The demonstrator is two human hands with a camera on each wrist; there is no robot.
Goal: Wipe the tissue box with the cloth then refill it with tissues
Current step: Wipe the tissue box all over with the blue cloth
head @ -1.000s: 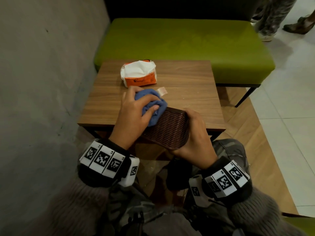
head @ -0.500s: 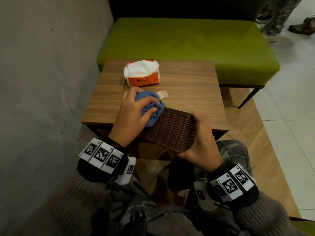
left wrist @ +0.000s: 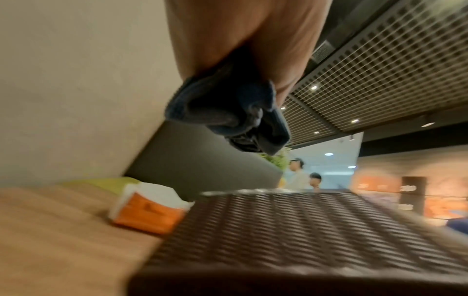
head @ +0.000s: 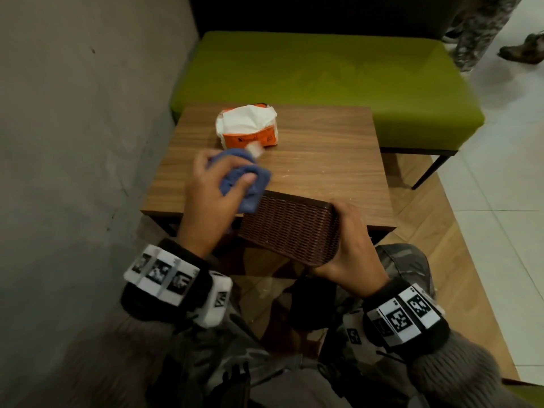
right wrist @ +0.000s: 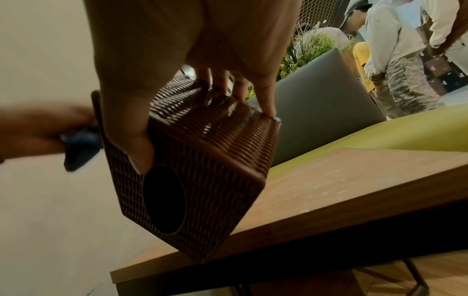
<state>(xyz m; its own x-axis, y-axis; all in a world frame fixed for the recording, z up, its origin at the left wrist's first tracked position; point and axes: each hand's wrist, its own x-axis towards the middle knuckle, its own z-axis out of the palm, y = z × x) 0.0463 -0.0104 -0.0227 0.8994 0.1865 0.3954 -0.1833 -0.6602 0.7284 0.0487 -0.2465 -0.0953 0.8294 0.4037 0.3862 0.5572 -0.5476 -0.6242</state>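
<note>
A brown woven tissue box [head: 290,229] is held tilted at the near edge of the wooden table [head: 318,160]. My right hand [head: 347,245] grips its right end, thumb beside the oval opening [right wrist: 164,198] and fingers [right wrist: 266,100] over the far side. My left hand [head: 212,195] clutches a bunched blue cloth [head: 241,178] against the box's upper left corner; in the left wrist view the cloth [left wrist: 228,112] hangs just above the woven surface [left wrist: 291,230]. An orange and white tissue pack [head: 248,126] lies on the table's far side.
A grey wall [head: 82,142] runs close along the left. A green bench [head: 323,81] stands behind the table, and a person's legs [head: 477,28] are at the far right. My knees sit under the table edge.
My left hand with the cloth has slid up and left off the box's top face toward its far left corner. The right hand keeps the box in about the same place.
</note>
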